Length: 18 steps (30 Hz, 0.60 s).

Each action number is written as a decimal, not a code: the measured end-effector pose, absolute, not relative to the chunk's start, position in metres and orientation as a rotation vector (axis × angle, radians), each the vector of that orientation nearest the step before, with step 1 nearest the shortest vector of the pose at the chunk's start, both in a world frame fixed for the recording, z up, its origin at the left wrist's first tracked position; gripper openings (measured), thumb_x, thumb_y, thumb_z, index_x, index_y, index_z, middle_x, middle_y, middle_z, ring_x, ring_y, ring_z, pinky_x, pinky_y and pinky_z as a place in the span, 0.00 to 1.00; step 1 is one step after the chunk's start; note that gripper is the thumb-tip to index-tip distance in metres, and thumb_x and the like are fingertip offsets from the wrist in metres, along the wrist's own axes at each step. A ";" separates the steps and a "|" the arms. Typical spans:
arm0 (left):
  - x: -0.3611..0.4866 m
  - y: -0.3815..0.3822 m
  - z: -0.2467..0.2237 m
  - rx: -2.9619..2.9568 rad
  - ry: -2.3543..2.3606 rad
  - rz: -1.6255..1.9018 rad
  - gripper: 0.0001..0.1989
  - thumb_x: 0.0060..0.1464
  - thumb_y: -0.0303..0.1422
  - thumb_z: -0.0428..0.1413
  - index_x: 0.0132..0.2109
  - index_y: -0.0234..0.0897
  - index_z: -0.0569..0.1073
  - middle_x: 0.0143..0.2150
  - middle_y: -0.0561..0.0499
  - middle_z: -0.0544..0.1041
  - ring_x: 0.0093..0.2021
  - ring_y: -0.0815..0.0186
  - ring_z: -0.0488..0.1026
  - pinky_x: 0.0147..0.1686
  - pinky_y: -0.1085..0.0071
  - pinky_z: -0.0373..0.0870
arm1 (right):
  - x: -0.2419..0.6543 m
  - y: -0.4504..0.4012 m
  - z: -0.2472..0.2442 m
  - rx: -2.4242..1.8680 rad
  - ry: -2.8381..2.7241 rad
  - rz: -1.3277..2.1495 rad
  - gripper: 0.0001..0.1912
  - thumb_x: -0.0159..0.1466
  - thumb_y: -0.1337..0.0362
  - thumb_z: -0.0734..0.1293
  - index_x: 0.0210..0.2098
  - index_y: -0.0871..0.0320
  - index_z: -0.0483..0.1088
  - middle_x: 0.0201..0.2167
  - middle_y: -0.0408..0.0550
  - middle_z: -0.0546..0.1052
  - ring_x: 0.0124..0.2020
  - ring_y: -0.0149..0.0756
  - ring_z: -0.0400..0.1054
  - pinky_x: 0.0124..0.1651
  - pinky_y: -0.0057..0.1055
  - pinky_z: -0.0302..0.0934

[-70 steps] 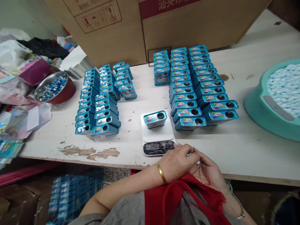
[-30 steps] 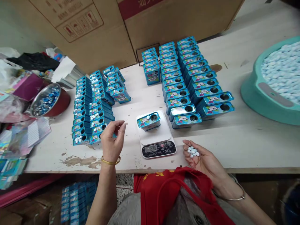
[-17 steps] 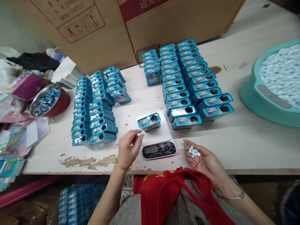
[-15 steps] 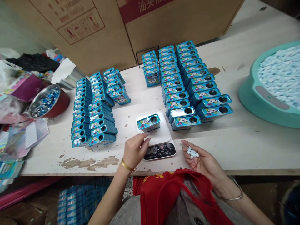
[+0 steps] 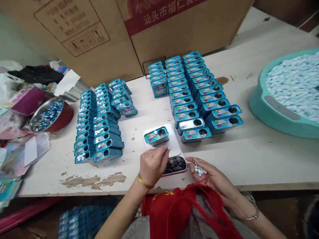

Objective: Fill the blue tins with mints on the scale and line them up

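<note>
Worn white tabletop (image 5: 224, 161) carries blue tins: the left group (image 5: 99, 156) has pellets atop many, the right group (image 5: 179, 117) mostly bare tops. Between them, one tin (image 5: 151, 136) stands on the scale (image 5: 174, 142), seemingly partway, a pellet on top. The left hand (image 5: 151, 166) is curled closed, its contents unclear; the right hand (image 5: 214, 176), loosely open, cups pale pellets (image 5: 199, 170).
</note>
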<state>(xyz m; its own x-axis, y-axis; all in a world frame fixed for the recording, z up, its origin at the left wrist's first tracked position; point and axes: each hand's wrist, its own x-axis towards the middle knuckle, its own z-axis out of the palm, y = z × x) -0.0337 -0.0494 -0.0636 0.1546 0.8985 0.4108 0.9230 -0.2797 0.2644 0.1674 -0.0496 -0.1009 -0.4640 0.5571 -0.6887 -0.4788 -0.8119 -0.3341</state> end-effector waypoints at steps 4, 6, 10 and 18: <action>-0.044 -0.036 -0.035 -2.157 -1.843 -0.997 0.06 0.57 0.29 0.54 0.42 0.34 0.72 0.27 0.52 0.75 0.25 0.73 0.69 0.29 0.75 0.62 | 0.164 -0.049 -0.101 -1.103 -0.194 2.276 0.12 0.56 0.61 0.70 0.39 0.58 0.75 0.24 0.42 0.70 0.19 0.22 0.58 0.17 0.19 0.51; -0.050 -0.028 -0.031 -2.123 -1.897 -0.927 0.07 0.56 0.31 0.54 0.41 0.34 0.74 0.28 0.51 0.73 0.27 0.71 0.67 0.31 0.72 0.61 | 0.163 -0.049 -0.099 -1.117 -0.212 2.273 0.12 0.56 0.60 0.70 0.39 0.58 0.75 0.24 0.43 0.70 0.20 0.22 0.57 0.16 0.19 0.50; -0.052 -0.025 -0.036 -2.003 -1.988 -0.710 0.08 0.54 0.36 0.56 0.40 0.40 0.76 0.33 0.49 0.71 0.35 0.64 0.65 0.36 0.66 0.56 | 0.162 -0.049 -0.096 -1.126 -0.205 2.267 0.11 0.56 0.60 0.70 0.38 0.59 0.76 0.24 0.43 0.70 0.19 0.22 0.57 0.17 0.19 0.49; -0.055 -0.023 -0.038 -2.155 -1.929 -0.822 0.11 0.56 0.32 0.55 0.46 0.41 0.74 0.40 0.47 0.72 0.42 0.62 0.66 0.42 0.62 0.56 | 0.159 -0.049 -0.103 -1.071 -0.252 2.304 0.13 0.58 0.59 0.68 0.40 0.59 0.75 0.24 0.42 0.70 0.20 0.20 0.58 0.20 0.18 0.51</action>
<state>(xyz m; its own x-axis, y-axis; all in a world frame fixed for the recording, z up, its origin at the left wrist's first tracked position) -0.0549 -0.0228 -0.0378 0.0319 0.8788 0.4761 0.9521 -0.1716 0.2530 0.1585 -0.0491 -0.1026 -0.5093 0.5768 -0.6387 -0.4250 -0.8139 -0.3962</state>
